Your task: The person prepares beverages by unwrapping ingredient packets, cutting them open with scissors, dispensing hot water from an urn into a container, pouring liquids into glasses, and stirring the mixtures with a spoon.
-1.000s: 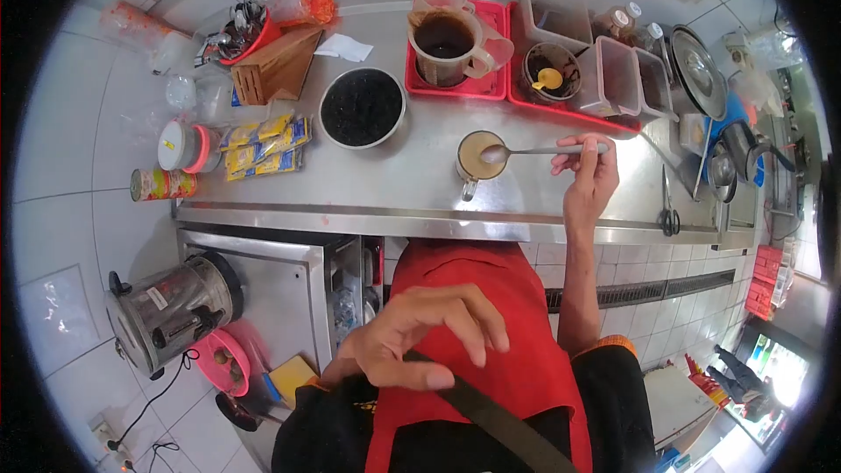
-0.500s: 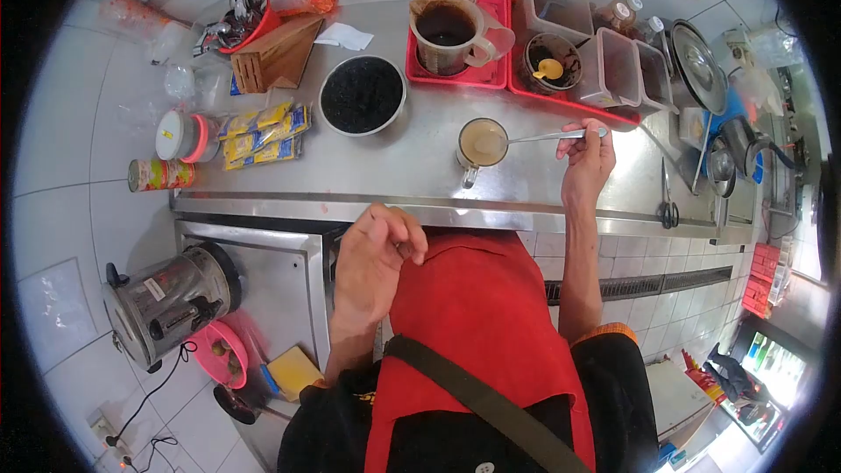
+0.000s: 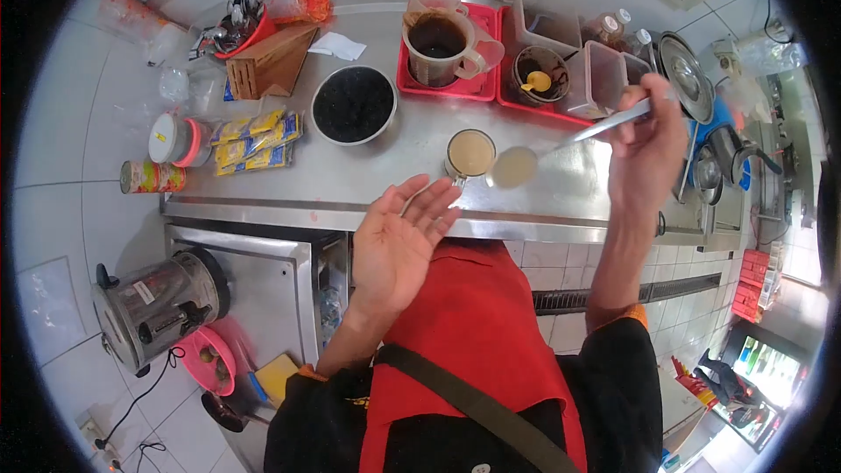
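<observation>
A glass mug (image 3: 470,154) of light brown liquid stands on the steel counter. My right hand (image 3: 646,144) is closed round the handle of a metal spoon (image 3: 604,124), whose blurred bowl hangs just right of the mug. Below and left of the mug, my left hand (image 3: 399,241) is palm up with its fingers apart, holding nothing, its fingertips near the mug's handle. A bowl of black contents (image 3: 354,105) sits to the left of the mug. Behind the mug is a jug of dark liquid (image 3: 438,48) on a red tray (image 3: 482,86).
Yellow packets (image 3: 256,142), a lidded jar (image 3: 175,140) and a can (image 3: 152,177) are at the left, near a wooden block (image 3: 272,66). Plastic containers (image 3: 603,79) and a metal lid (image 3: 686,77) stand at the back right. The counter's front edge (image 3: 385,217) runs below.
The spoon has come out of the mug and moved right, with my right hand farther right and nearer the camera. My left hand has risen toward the mug and opened palm up.
</observation>
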Demonstrator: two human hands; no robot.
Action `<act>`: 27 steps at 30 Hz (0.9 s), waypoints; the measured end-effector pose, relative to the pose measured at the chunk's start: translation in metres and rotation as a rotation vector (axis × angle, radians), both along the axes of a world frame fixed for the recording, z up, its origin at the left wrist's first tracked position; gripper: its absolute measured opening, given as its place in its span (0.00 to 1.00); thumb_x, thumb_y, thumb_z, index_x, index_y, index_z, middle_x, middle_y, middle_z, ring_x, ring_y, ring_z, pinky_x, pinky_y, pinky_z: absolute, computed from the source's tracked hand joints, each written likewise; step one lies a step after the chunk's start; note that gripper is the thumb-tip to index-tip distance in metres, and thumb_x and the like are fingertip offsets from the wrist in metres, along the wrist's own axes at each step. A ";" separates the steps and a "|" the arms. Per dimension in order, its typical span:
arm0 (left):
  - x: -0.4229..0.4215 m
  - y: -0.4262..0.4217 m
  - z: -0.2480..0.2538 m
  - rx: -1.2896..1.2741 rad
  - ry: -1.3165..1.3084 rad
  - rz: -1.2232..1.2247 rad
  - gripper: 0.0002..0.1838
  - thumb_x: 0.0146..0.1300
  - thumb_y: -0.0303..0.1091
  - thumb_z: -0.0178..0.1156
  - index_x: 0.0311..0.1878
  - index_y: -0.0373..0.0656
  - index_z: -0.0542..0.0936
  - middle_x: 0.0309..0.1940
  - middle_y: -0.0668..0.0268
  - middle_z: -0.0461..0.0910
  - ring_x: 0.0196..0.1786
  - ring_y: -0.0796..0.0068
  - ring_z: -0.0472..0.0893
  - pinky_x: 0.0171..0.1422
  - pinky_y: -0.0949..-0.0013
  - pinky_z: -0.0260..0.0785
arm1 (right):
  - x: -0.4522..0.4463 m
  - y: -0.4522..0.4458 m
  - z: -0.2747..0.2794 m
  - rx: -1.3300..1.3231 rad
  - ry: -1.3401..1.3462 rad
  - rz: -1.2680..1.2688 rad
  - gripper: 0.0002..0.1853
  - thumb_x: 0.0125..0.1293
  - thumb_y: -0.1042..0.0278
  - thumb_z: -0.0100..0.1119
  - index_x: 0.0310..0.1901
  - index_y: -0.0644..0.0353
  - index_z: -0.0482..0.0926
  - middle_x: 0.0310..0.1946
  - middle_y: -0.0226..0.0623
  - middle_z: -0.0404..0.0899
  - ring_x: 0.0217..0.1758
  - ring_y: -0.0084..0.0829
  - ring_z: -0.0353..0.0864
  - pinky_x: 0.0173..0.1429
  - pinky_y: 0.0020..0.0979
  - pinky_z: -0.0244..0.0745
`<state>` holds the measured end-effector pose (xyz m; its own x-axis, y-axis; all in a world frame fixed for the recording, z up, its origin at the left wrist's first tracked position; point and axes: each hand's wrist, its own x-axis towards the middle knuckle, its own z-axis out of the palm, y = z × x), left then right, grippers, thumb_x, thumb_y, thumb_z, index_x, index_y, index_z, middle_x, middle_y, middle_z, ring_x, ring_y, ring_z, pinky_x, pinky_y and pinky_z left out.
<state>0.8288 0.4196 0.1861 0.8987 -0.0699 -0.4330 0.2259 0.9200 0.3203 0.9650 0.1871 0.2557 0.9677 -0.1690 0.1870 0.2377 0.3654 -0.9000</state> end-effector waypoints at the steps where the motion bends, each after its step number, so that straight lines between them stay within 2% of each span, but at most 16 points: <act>1: 0.003 -0.006 0.004 -0.059 -0.035 -0.043 0.22 0.75 0.44 0.42 0.59 0.38 0.71 0.61 0.50 0.72 0.67 0.56 0.70 0.73 0.55 0.60 | 0.000 0.003 0.016 0.025 -0.021 0.048 0.14 0.74 0.60 0.49 0.47 0.64 0.75 0.28 0.37 0.77 0.18 0.18 0.67 0.16 0.19 0.60; 2: 0.006 -0.012 0.010 -0.119 -0.072 -0.085 0.23 0.75 0.45 0.40 0.60 0.37 0.70 0.62 0.49 0.71 0.68 0.55 0.69 0.74 0.54 0.59 | -0.001 0.004 0.031 0.049 -0.043 0.096 0.15 0.74 0.59 0.49 0.48 0.64 0.75 0.28 0.37 0.77 0.17 0.17 0.66 0.15 0.18 0.59; 3: 0.009 -0.019 0.021 -0.126 -0.060 -0.119 0.24 0.76 0.46 0.39 0.62 0.36 0.68 0.65 0.48 0.68 0.70 0.54 0.67 0.75 0.53 0.57 | -0.003 0.002 0.042 0.084 -0.111 0.223 0.15 0.77 0.63 0.45 0.51 0.67 0.72 0.32 0.36 0.75 0.20 0.14 0.65 0.17 0.14 0.60; 4: 0.010 -0.024 0.032 -0.131 -0.069 -0.115 0.24 0.76 0.46 0.39 0.62 0.36 0.68 0.65 0.48 0.68 0.70 0.54 0.67 0.75 0.53 0.57 | -0.004 0.002 0.055 0.077 -0.119 0.228 0.15 0.77 0.63 0.45 0.51 0.67 0.72 0.32 0.36 0.75 0.20 0.14 0.65 0.17 0.14 0.60; 6: 0.009 -0.032 0.050 -0.229 -0.090 -0.210 0.26 0.76 0.47 0.39 0.65 0.35 0.65 0.66 0.47 0.67 0.71 0.53 0.65 0.77 0.53 0.55 | -0.005 0.004 0.084 0.197 -0.180 0.590 0.15 0.78 0.64 0.43 0.55 0.69 0.68 0.34 0.37 0.76 0.21 0.14 0.71 0.19 0.16 0.71; 7: 0.007 -0.035 0.056 -0.281 -0.107 -0.227 0.28 0.76 0.47 0.37 0.68 0.34 0.61 0.68 0.46 0.64 0.73 0.53 0.62 0.79 0.53 0.52 | -0.006 0.006 0.100 0.191 -0.189 0.592 0.15 0.78 0.64 0.43 0.55 0.69 0.68 0.34 0.37 0.76 0.21 0.14 0.71 0.19 0.16 0.71; 9: 0.002 -0.037 0.073 -0.294 -0.128 -0.261 0.29 0.77 0.48 0.36 0.69 0.34 0.61 0.70 0.45 0.62 0.74 0.52 0.60 0.79 0.52 0.50 | -0.005 0.010 0.123 0.113 -0.231 0.825 0.16 0.78 0.64 0.42 0.58 0.68 0.64 0.36 0.37 0.75 0.22 0.15 0.75 0.20 0.16 0.76; 11: -0.005 -0.038 0.077 -0.331 -0.175 -0.307 0.31 0.77 0.50 0.32 0.71 0.34 0.58 0.72 0.44 0.57 0.76 0.50 0.56 0.80 0.50 0.47 | -0.005 -0.029 0.130 0.100 -0.238 0.787 0.16 0.78 0.64 0.40 0.58 0.68 0.63 0.36 0.37 0.75 0.22 0.16 0.76 0.20 0.15 0.77; 14: -0.011 -0.035 0.091 -0.367 -0.205 -0.372 0.31 0.78 0.50 0.32 0.72 0.34 0.57 0.73 0.43 0.56 0.77 0.48 0.54 0.80 0.49 0.46 | -0.005 -0.053 0.138 0.074 -0.245 0.711 0.16 0.79 0.65 0.38 0.58 0.68 0.62 0.37 0.38 0.74 0.22 0.17 0.77 0.19 0.15 0.78; 20: -0.012 -0.032 0.091 -0.387 -0.225 -0.370 0.31 0.78 0.49 0.31 0.71 0.33 0.59 0.72 0.42 0.58 0.76 0.46 0.56 0.80 0.47 0.47 | 0.000 -0.030 0.152 0.035 -0.220 0.741 0.15 0.79 0.66 0.37 0.57 0.69 0.62 0.37 0.38 0.74 0.22 0.18 0.77 0.20 0.15 0.79; 22: -0.009 -0.029 0.080 -0.363 -0.208 -0.358 0.31 0.78 0.49 0.32 0.70 0.33 0.60 0.71 0.42 0.59 0.75 0.46 0.58 0.79 0.47 0.48 | 0.010 -0.012 0.147 0.060 -0.164 0.790 0.15 0.79 0.66 0.36 0.57 0.69 0.63 0.38 0.38 0.74 0.22 0.18 0.77 0.20 0.15 0.79; 24: -0.010 -0.023 0.060 -0.278 -0.121 -0.277 0.30 0.77 0.50 0.33 0.68 0.33 0.64 0.69 0.42 0.63 0.73 0.48 0.62 0.78 0.48 0.50 | 0.025 -0.001 0.126 0.164 -0.109 1.101 0.15 0.79 0.66 0.35 0.57 0.70 0.63 0.39 0.39 0.73 0.24 0.20 0.78 0.22 0.16 0.80; 25: -0.012 -0.021 0.044 -0.229 -0.096 -0.216 0.29 0.76 0.49 0.36 0.65 0.33 0.67 0.67 0.43 0.66 0.71 0.49 0.65 0.78 0.49 0.53 | 0.021 0.002 0.114 0.177 -0.142 0.906 0.15 0.79 0.68 0.35 0.56 0.71 0.64 0.38 0.40 0.72 0.24 0.19 0.76 0.22 0.15 0.76; 27: -0.019 -0.009 0.017 -0.189 -0.033 -0.114 0.27 0.76 0.49 0.37 0.63 0.34 0.68 0.66 0.43 0.66 0.71 0.49 0.65 0.78 0.48 0.53 | 0.023 -0.010 0.084 0.280 -0.061 0.654 0.14 0.77 0.67 0.41 0.51 0.69 0.72 0.38 0.41 0.76 0.22 0.17 0.65 0.17 0.17 0.62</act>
